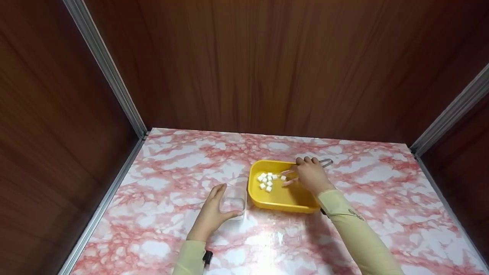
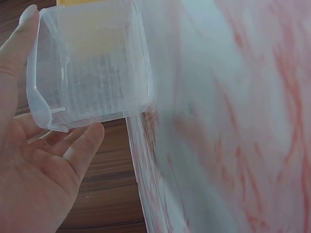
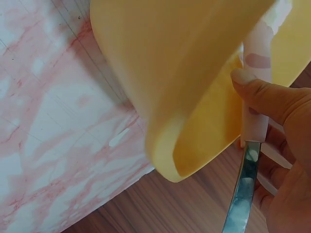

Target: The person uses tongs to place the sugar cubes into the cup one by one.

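My right hand [image 1: 313, 177] reaches over the right side of a yellow tray [image 1: 282, 207] and grips a pair of tongs [image 3: 256, 102] with a metal bow and pink arms. In the head view the pink tips stand apart inside the tray, right of several small white cubes [image 1: 269, 183]. One cube lies close by the upper tip. To the tray's left, my left hand [image 1: 210, 215] holds a clear plastic box [image 2: 92, 63], thumb on one side and fingers on the other. The box rests on the table, its open top facing up.
The table [image 1: 172, 198] has a red and white marbled top. Brown wood-grain panels [image 1: 237, 68] rise at the back and both sides, with metal strips [image 1: 110, 76] at the corners. The box stands close beside the tray's left wall.
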Tool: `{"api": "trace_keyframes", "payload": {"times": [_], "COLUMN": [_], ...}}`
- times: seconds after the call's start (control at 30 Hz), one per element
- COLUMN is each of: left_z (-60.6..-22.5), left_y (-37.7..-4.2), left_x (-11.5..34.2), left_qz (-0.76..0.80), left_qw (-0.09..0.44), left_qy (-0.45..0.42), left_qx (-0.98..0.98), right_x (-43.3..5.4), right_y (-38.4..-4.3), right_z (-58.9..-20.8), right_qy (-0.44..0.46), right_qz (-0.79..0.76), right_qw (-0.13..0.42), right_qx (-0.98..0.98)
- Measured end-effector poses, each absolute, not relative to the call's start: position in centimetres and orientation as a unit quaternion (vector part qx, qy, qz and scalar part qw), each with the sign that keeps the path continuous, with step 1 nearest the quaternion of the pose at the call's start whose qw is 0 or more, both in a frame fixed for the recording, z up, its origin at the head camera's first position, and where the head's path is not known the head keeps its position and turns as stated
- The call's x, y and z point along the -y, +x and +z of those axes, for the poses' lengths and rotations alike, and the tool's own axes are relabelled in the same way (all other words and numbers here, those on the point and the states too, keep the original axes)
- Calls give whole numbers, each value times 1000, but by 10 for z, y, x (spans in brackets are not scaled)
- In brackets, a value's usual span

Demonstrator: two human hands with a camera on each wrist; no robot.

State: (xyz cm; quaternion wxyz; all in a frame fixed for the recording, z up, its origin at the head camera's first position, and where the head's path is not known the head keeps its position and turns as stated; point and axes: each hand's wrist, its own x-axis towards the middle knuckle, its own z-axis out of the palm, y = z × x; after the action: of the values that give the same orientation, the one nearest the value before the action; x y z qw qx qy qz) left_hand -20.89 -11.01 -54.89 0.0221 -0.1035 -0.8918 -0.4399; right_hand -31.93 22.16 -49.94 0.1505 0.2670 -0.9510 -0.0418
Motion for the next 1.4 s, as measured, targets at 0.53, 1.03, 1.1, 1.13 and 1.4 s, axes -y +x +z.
{"api": "trace_keyframes", "payload": {"times": [0.53,1.03,1.1,1.13,1.4], "left_z": [-548,-548,-548,-548,-548], "left_y": [-209,-211,-211,-211,-210], "left_x": [110,110,111,111,109], "left_qz": [-440,-439,-437,-437,-441], "left_qw": [22,38,37,36,32], "left_qy": [-103,-117,-117,-116,-110], "left_qx": [892,890,891,891,890], "right_x": [-220,-218,-218,-218,-219], "right_y": [-317,-315,-315,-315,-314], "right_z": [-502,-499,-499,-499,-500], "right_qy": [262,256,256,256,254], "right_qz": [-22,-23,-21,-21,-30], "right_qw": [133,111,115,116,106], "right_qx": [956,960,960,960,961]}}
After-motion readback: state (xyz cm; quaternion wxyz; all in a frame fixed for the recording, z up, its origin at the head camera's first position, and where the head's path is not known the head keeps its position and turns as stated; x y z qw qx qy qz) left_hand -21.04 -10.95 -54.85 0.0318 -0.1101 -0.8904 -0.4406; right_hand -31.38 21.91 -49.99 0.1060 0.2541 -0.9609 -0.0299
